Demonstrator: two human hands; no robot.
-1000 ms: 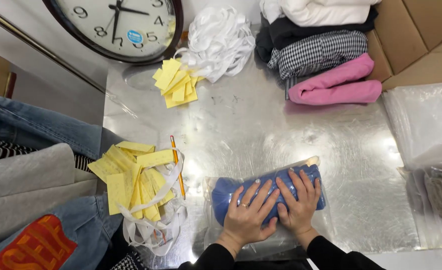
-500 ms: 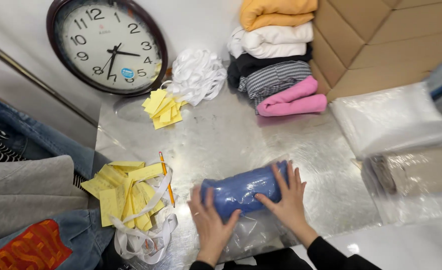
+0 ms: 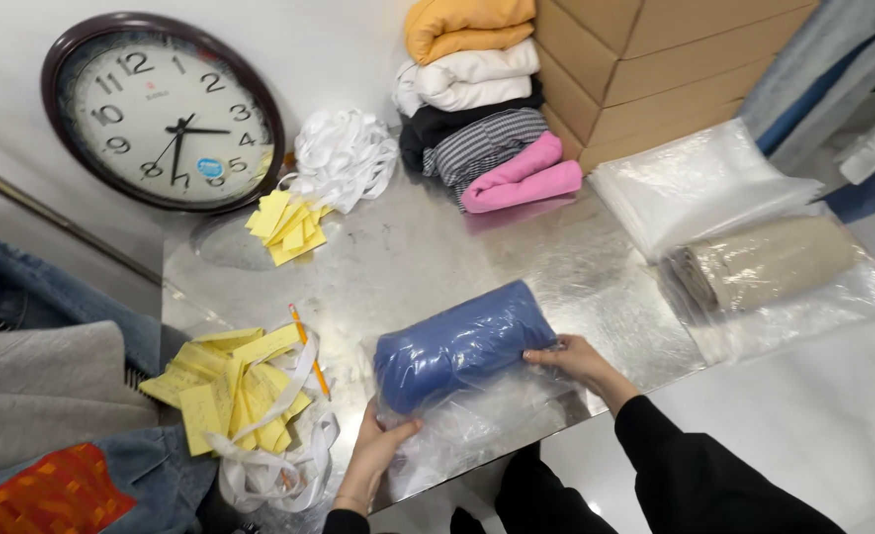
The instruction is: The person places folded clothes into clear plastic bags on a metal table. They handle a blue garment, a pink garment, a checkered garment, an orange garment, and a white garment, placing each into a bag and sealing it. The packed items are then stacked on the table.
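A rolled blue garment (image 3: 457,343) inside a clear plastic bag (image 3: 477,420) lies on the shiny metal table (image 3: 428,252) near its front edge. My left hand (image 3: 378,450) grips the bag at its lower left end, under the roll. At the roll's right end my right hand (image 3: 571,358) pinches the bag's plastic. Loose bag material trails toward me below the roll.
A beige roll in a bag (image 3: 764,262) and a stack of clear bags (image 3: 690,178) lie at right. Folded garments (image 3: 482,109) and cardboard boxes (image 3: 655,69) stand at the back. A wall clock (image 3: 166,114), white straps (image 3: 339,158), yellow tags (image 3: 235,386) and a pencil (image 3: 309,351) sit at left.
Both hands were flat on top of the blue roll; they have moved apart to its two ends and now grip the bag. The view has swung to the right.
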